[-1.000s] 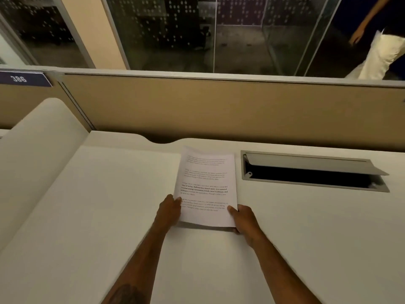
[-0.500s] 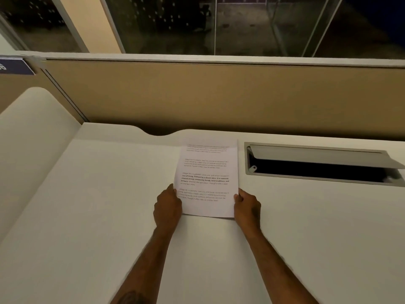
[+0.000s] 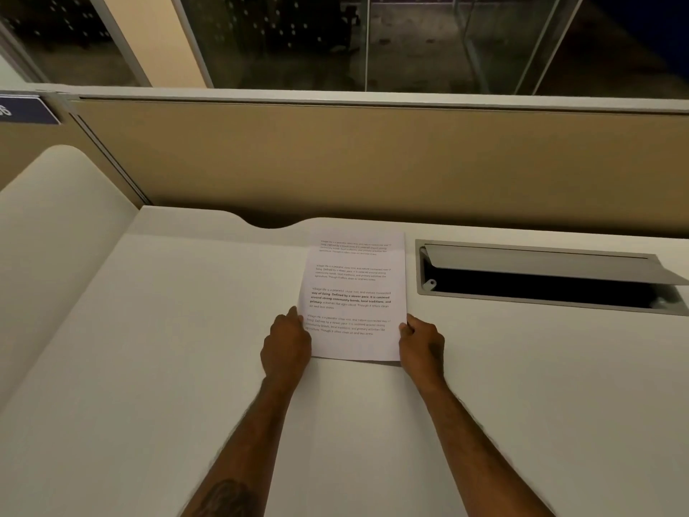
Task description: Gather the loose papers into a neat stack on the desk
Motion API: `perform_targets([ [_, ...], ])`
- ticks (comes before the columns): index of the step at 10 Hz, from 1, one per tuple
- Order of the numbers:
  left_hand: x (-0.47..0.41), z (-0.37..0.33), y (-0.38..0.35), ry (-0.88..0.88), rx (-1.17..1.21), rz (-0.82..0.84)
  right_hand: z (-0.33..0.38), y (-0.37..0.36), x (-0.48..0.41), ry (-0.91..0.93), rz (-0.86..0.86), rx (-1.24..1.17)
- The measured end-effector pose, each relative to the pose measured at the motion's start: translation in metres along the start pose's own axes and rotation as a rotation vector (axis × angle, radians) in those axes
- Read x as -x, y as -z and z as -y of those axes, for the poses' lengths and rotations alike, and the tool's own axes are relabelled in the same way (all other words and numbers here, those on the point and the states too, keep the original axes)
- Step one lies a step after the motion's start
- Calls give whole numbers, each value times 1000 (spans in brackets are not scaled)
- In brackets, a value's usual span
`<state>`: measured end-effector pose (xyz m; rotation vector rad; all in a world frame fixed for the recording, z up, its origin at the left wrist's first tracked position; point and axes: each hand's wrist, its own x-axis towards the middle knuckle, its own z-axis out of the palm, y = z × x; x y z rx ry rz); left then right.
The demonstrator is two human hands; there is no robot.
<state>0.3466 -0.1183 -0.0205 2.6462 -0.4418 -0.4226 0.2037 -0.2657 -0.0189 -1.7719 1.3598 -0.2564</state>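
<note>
Two hands frame one paper stack. The left hand presses its curled grip against the stack's near left edge; the right hand closes its grip on the near right edge, thumb on top. The stack lies flat on the white counter, edges squared, its top sheet white with four blocks of printed text, one partly bold. Just to its right sits one open cable hatch, lid tilted up. A tan partition stands behind.
</note>
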Motion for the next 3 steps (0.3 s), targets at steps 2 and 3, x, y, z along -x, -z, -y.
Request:
perform_targets([
  [2,21,10,8,-28,-159,-72,-2,12,12,-1,-19,344],
  [3,34,24,9,-99,-185,-123,-14,15,24,75,-36,378],
])
